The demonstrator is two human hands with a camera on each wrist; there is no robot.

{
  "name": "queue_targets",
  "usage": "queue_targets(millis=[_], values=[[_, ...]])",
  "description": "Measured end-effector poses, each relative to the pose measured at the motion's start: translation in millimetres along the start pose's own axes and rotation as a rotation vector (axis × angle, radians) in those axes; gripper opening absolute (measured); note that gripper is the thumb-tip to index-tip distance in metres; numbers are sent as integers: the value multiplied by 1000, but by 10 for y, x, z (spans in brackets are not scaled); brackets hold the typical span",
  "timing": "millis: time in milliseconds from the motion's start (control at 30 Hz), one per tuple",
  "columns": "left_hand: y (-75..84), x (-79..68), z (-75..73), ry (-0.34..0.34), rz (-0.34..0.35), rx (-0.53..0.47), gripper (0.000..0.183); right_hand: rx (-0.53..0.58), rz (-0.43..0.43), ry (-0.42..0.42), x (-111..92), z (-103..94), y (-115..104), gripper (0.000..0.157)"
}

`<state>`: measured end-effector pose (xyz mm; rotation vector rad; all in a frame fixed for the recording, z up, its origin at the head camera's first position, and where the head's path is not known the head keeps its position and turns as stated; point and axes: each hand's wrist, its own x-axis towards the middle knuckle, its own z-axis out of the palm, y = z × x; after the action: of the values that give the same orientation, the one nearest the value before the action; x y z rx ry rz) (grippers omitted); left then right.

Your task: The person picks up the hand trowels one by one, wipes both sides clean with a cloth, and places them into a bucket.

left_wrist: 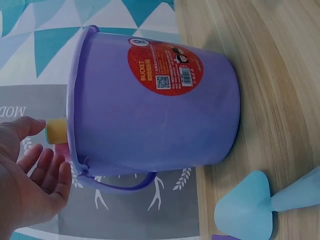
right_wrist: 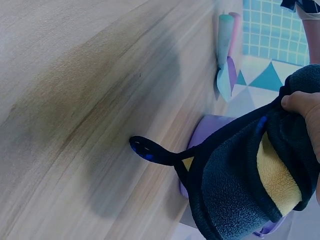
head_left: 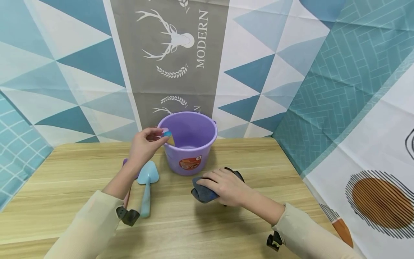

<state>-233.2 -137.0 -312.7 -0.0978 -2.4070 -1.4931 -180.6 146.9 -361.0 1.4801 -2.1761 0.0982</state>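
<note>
At the left rim of a purple bucket (head_left: 171, 156), my left hand (head_left: 145, 144) pinches a small yellow, blue and pink piece (left_wrist: 56, 131) between thumb and fingers. What kind of piece it is I cannot tell. In the left wrist view it juts past the bucket's rim, its far part hidden by the wall. My right hand (head_left: 226, 185) grips a bunched dark grey cloth (right_wrist: 225, 195) in front of the bucket, above the table. This cloth has a yellow underside, dark edging and a hanging loop (right_wrist: 150, 151) that dangles free.
A light blue toy shovel (head_left: 146, 196) lies on the wooden table (head_left: 81, 172) left of the bucket. Beside it, partly behind my left forearm, is a purple shovel with a pink handle (head_left: 127, 196). Patterned cloth (head_left: 258, 54) hangs right behind the table.
</note>
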Motion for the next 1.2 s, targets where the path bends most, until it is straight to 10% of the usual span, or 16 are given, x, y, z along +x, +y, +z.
queue_targets(millis=[1200], values=[[-713,-600,-485,-7,-202,211,49,-12,10,5,-39,-52,39,55]])
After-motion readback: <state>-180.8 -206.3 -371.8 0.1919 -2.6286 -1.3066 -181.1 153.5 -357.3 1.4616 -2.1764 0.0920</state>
